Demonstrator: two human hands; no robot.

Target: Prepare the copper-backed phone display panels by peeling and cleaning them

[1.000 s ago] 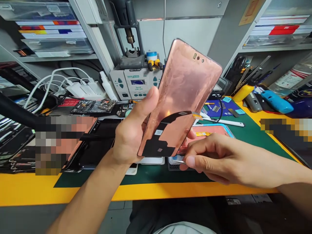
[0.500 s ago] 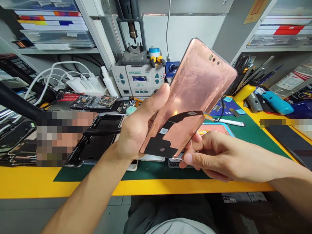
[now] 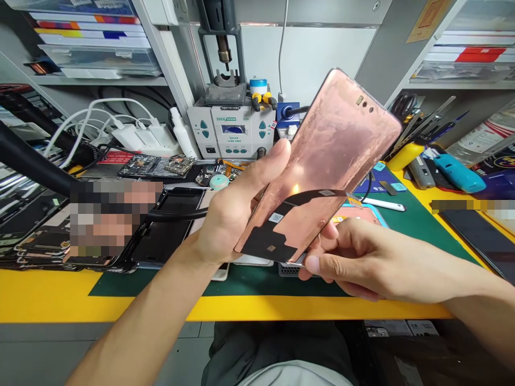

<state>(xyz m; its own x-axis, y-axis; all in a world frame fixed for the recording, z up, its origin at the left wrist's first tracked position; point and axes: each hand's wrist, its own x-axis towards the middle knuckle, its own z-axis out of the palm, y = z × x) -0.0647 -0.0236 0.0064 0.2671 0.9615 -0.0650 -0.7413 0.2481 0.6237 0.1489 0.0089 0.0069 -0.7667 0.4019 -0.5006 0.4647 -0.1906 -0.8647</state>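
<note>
My left hand grips a phone screen panel by its left edge and holds it tilted above the bench, copper-coloured back towards me. A black flex cable runs across the panel's lower part. My right hand is just below the panel's bottom edge. It pinches thin metal tweezers, whose tip sits at the panel's lower corner.
A green mat lies on the yellow bench. An open black phone frame rests to the left, a soldering station stands behind, white chargers at back left, tools and a blue bottle at right.
The panel has moved up and to the right in my left hand. My right hand stays under its bottom edge with the tweezers.
</note>
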